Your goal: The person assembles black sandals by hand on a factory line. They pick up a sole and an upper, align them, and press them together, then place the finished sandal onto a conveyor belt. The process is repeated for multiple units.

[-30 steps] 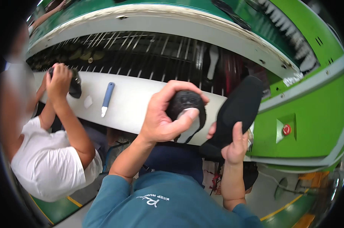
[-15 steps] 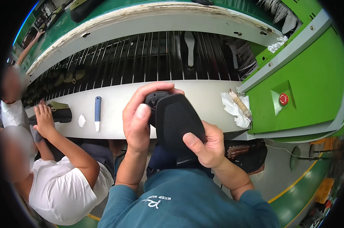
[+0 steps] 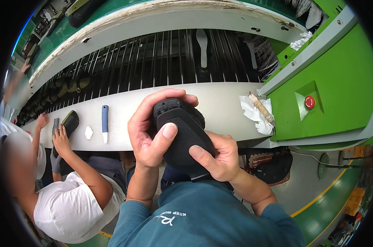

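Note:
A black shoe (image 3: 170, 103), sole side up, is in my left hand (image 3: 145, 138), whose fingers wrap round its far end. Over it lies a black ribbed outsole (image 3: 184, 136), largely covering the shoe. My left thumb presses on the far part of this outsole. Closed round its near right edge is my right hand (image 3: 219, 158), thumb flat on the ribbed face and fingers hidden underneath. At the far end the shoe's rim shows beyond the outsole.
The white ledge (image 3: 219, 109) bears a blue-handled knife (image 3: 105, 123), a white scrap (image 3: 88, 132) and a wrapped stick (image 3: 260, 108) on paper. Behind runs a roller conveyor (image 3: 145, 61). A green machine housing (image 3: 339, 90) has a red button (image 3: 309, 102). A co-worker (image 3: 71, 201) handles another shoe (image 3: 70, 123).
The outsole has shifted left and away from me over the shoe, and my left thumb has come down onto it. The co-worker's shoe has been raised and turned.

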The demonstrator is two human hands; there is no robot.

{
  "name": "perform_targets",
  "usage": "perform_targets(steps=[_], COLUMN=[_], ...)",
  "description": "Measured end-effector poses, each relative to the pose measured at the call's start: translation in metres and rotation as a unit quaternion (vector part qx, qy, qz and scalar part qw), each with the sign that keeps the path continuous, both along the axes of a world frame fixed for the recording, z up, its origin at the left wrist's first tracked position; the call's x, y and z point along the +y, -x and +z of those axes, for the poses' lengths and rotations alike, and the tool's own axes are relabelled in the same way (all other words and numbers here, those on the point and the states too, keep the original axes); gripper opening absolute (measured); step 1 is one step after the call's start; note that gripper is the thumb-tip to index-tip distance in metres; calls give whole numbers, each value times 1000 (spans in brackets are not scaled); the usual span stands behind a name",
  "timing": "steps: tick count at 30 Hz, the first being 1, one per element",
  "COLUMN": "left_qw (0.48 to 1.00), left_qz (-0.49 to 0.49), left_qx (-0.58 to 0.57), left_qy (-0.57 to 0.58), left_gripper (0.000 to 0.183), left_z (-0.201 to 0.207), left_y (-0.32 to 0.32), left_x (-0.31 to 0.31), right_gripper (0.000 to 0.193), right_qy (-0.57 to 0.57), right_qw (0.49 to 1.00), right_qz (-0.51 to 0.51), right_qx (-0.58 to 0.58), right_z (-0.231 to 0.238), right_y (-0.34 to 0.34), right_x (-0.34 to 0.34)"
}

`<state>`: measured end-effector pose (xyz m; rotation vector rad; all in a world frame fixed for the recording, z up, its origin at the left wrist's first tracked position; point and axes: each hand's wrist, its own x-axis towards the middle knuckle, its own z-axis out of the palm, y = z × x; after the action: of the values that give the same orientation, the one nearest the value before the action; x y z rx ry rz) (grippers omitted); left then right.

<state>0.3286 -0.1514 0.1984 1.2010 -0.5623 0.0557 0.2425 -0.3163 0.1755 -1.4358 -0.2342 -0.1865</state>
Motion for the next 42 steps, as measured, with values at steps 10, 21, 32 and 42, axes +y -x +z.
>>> perform_targets(steps=[10, 21, 32, 42], left_qw=[999, 999, 999, 1000], left_qz=[35, 23, 22, 20], left_qx=[15, 21, 30, 7], left_qy=[-27, -10, -5, -23], left_gripper=[64, 60, 62, 45], left_z=[6, 6, 6, 11], left_y=[0, -1, 1, 6], left_x=[-8, -10, -11, -6], right_gripper=[26, 24, 22, 21], right_qy=[-1, -6, 6, 26], right_qw=[1000, 1000, 1000, 1000], right_qz=[-8, -6, 1, 9], right_qx=[0, -2, -11, -11], right_z=[-3, -2, -4, -3], right_y=[-2, -5, -6, -5], right_x=[-3, -5, -9, -12])
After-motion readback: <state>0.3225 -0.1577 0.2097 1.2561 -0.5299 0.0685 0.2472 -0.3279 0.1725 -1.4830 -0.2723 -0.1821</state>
